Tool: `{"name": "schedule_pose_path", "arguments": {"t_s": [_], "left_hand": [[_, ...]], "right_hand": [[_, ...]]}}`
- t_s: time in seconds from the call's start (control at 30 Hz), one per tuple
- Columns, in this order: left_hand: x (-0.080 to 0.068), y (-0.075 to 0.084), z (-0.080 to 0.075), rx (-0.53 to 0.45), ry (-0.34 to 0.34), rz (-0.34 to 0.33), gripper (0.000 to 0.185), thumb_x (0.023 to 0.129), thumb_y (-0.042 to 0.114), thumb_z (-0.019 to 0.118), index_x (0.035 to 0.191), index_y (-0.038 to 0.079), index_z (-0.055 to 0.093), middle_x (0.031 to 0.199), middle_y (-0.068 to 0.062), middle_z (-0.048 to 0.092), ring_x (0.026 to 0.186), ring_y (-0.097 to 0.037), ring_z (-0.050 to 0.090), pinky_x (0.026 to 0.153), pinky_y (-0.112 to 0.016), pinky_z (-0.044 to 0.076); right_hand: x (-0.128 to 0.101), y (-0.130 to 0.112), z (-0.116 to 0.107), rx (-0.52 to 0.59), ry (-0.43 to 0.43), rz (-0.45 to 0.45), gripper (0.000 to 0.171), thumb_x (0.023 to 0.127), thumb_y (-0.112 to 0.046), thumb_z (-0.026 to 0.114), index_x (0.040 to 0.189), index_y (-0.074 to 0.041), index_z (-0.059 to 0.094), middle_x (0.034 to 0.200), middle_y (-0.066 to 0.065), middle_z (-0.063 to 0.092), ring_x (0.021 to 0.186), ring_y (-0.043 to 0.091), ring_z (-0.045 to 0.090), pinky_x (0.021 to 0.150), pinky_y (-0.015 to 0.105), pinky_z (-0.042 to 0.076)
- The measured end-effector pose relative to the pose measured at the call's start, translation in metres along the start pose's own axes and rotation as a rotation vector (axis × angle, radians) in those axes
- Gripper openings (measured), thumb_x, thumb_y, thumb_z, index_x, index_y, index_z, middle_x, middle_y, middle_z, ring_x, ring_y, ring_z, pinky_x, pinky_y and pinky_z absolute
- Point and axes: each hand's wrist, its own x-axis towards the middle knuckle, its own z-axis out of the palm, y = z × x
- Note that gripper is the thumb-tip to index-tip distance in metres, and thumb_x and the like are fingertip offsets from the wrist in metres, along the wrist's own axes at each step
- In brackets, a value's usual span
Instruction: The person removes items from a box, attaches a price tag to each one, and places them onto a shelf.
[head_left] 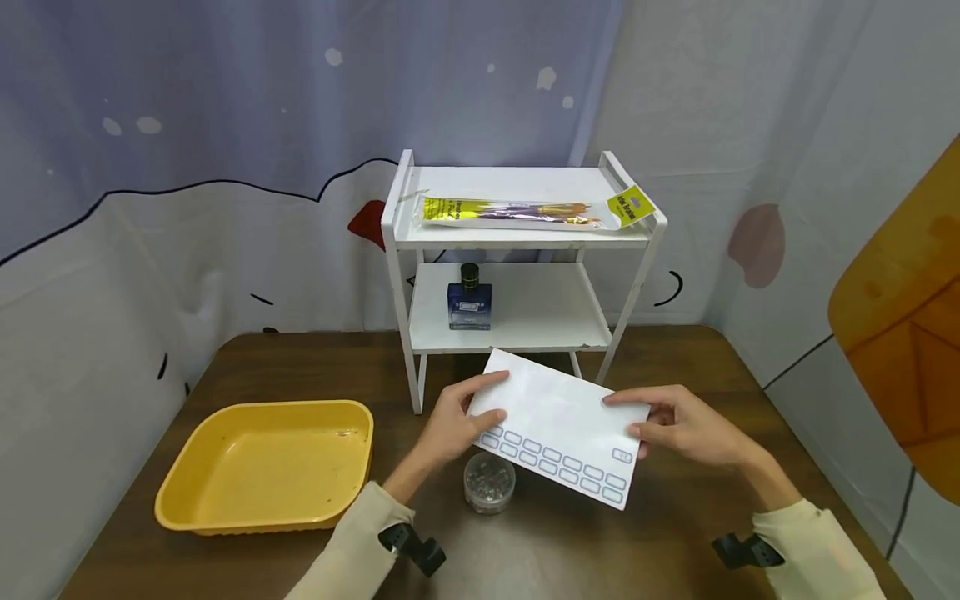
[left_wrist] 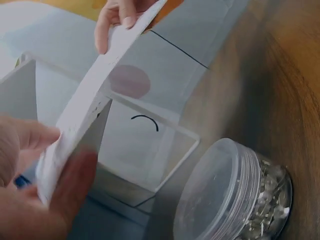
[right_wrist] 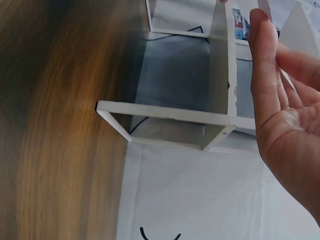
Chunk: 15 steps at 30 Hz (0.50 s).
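Note:
A white card with rows of small blue-outlined boxes along its near edge is held tilted above the table, just in front of the shelf. My left hand pinches its left end between thumb and fingers, as the left wrist view shows close up for the left hand on the card. My right hand grips the right end, fingers over the edge. A small clear lidded jar of shiny metal bits stands on the table beneath the card; this jar also shows in the left wrist view.
A white two-tier shelf stands at the back of the brown table; a yellow brush packet lies on top, a blue bottle on the lower tier. A yellow tray sits at the left. An orange chair back stands at the right.

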Motion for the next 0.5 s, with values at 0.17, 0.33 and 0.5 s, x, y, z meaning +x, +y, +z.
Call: {"name": "schedule_pose_path", "arguments": {"t_s": [0.17, 0.33, 0.5], "left_hand": [[-0.004, 0.007, 0.005, 0.279, 0.214, 0.153, 0.046, 0.076, 0.011, 0.074, 0.120, 0.013, 0.061, 0.129, -0.012, 0.049, 0.116, -0.025, 0.048, 0.089, -0.039, 0.046], [-0.010, 0.019, 0.014, 0.468, 0.306, 0.316, 0.046, 0.071, 0.017, 0.079, 0.114, 0.011, 0.065, 0.134, -0.012, 0.044, 0.125, -0.027, 0.039, 0.097, -0.045, 0.040], [-0.017, 0.037, 0.025, 0.515, 0.275, 0.498, 0.038, 0.069, 0.020, 0.081, 0.104, 0.009, 0.070, 0.131, -0.012, 0.048, 0.127, -0.026, 0.038, 0.103, -0.043, 0.036]], "right_hand": [[0.003, 0.000, 0.005, 0.058, 0.013, 0.005, 0.041, 0.087, 0.000, 0.058, 0.127, 0.005, 0.050, 0.088, 0.018, 0.066, 0.063, 0.019, 0.065, 0.055, 0.032, 0.054], [0.007, -0.003, 0.009, 0.114, 0.001, -0.006, 0.041, 0.087, 0.001, 0.057, 0.127, 0.007, 0.049, 0.090, 0.020, 0.065, 0.066, 0.018, 0.066, 0.058, 0.037, 0.055], [0.014, -0.015, 0.015, 0.116, 0.043, -0.008, 0.039, 0.087, 0.000, 0.058, 0.125, 0.004, 0.052, 0.096, 0.023, 0.062, 0.068, 0.023, 0.067, 0.060, 0.040, 0.055]]}}
